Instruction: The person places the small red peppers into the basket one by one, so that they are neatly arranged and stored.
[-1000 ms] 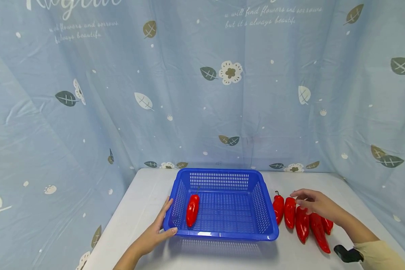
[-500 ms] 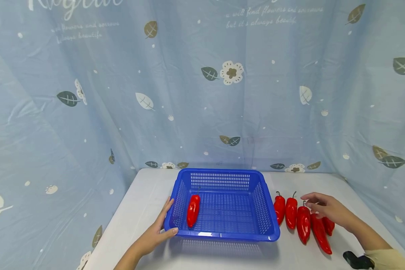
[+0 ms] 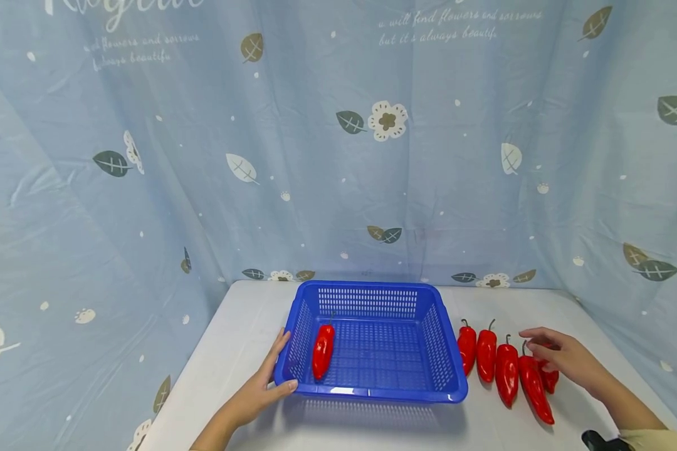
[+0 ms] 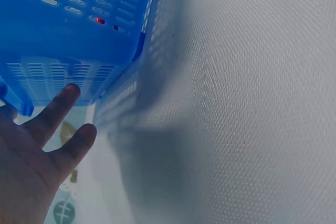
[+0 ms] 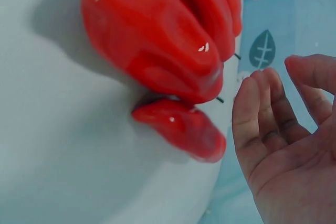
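A blue slotted plastic basket [image 3: 372, 393] stands on the white table, with one red chili pepper [image 3: 323, 352] lying in its left part. My left hand [image 3: 257, 389] rests against the basket's front left corner, thumb at the rim and straight fingers along the outer side; its spread fingers [image 4: 55, 111] show in the left wrist view. My right hand [image 3: 561, 358] hovers over the rightmost red pepper [image 3: 550, 381], partly covering it, its fingers loosely bent and holding nothing. In the right wrist view a short pepper [image 5: 181, 129] lies beside a larger pepper [image 5: 152, 40], apart from the fingers.
Several red peppers, among them a long one [image 3: 535, 389] and one by the basket wall [image 3: 466, 351], lie in a row right of the basket. A blue patterned curtain [image 3: 316, 188] surrounds the white table [image 3: 248, 313].
My right hand has moved right along the row of peppers, from above the middle ones to the rightmost. My left hand, the basket and the peppers stay in place.
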Demonstrator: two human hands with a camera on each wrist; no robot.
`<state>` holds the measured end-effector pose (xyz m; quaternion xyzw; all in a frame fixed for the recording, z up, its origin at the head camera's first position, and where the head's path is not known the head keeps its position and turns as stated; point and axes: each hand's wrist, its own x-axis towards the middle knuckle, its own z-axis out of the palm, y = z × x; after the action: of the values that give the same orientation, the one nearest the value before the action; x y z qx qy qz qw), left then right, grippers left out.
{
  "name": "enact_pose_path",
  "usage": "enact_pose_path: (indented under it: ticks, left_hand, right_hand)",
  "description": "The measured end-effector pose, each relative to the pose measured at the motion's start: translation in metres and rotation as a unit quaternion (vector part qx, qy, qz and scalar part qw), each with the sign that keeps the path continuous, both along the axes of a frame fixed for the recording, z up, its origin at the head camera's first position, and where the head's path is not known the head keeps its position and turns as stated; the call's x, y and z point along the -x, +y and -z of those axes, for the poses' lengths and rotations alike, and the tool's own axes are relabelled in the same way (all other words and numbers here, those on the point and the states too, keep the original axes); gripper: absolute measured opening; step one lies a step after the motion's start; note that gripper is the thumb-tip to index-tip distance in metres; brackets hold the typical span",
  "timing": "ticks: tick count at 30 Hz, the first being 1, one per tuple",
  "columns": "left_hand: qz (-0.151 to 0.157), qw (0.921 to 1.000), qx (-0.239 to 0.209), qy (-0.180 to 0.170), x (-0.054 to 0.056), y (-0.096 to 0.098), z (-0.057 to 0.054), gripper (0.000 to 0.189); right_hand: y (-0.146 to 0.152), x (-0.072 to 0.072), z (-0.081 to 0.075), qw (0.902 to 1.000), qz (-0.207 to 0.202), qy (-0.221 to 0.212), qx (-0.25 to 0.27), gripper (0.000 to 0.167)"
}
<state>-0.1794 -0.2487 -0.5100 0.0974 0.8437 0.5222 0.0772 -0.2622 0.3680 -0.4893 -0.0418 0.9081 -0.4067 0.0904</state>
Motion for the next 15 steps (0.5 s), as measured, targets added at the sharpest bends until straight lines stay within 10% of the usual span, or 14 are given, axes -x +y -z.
enact_pose_path:
  ticks: [15]
  left_hand:
    - [-0.001,1.0000,0.003,0.002,0.000,0.000,0.000,0.092]
  right_hand:
    - [0.026,-0.004,0.015,0.9978,0.052,0.007,-0.040,0.052]
